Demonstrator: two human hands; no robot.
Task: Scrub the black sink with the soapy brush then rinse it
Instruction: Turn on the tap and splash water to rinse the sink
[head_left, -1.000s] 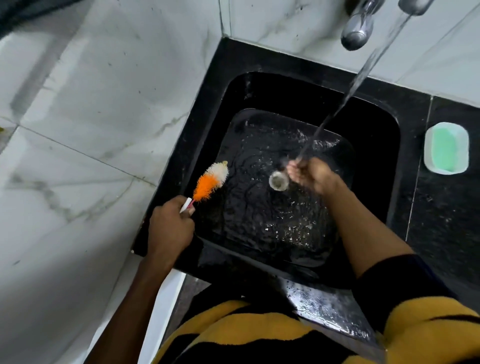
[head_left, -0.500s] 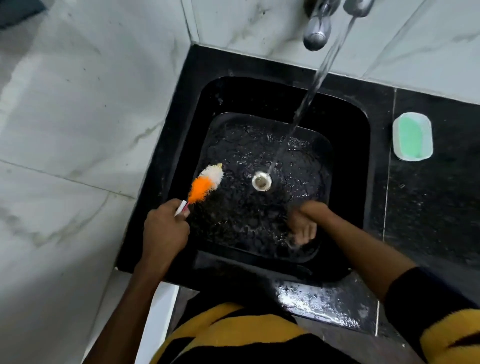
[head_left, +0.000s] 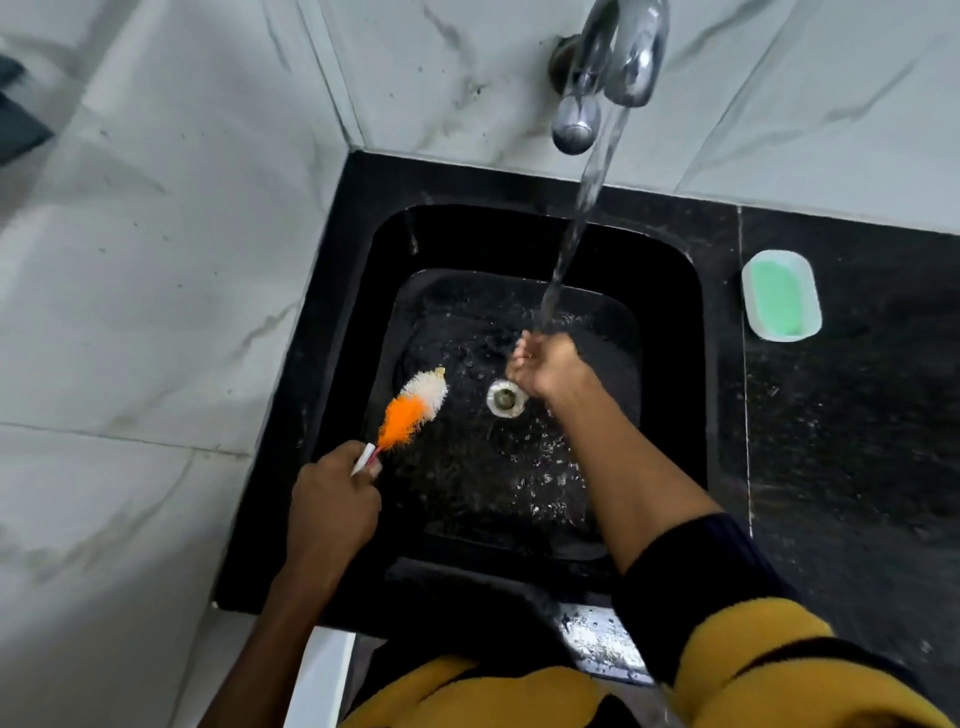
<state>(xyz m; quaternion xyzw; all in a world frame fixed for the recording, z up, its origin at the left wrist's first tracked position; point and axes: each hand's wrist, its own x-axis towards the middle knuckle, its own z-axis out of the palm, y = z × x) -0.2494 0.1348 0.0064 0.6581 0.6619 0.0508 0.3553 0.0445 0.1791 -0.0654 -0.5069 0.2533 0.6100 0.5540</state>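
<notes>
The black sink (head_left: 670, 332) is wet, with water pooling on its floor around the metal drain (head_left: 505, 399). Water streams from the chrome tap (head_left: 618, 57) onto my right hand (head_left: 545, 366), which is cupped under the flow just above the drain and holds nothing. My left hand (head_left: 332, 506) grips the white handle of the brush (head_left: 415, 410) at the sink's left edge. Its orange and white bristles point up and to the right over the basin's left side.
A white soap dish with a green bar (head_left: 781, 296) sits on the black counter (head_left: 857, 441) right of the sink. White marble tile walls (head_left: 156, 260) stand at the left and behind. The sink's front rim is wet.
My right hand moved from the sink's near right floor up to the water stream by the drain. The left hand and brush stayed at the left edge. The view shifted.
</notes>
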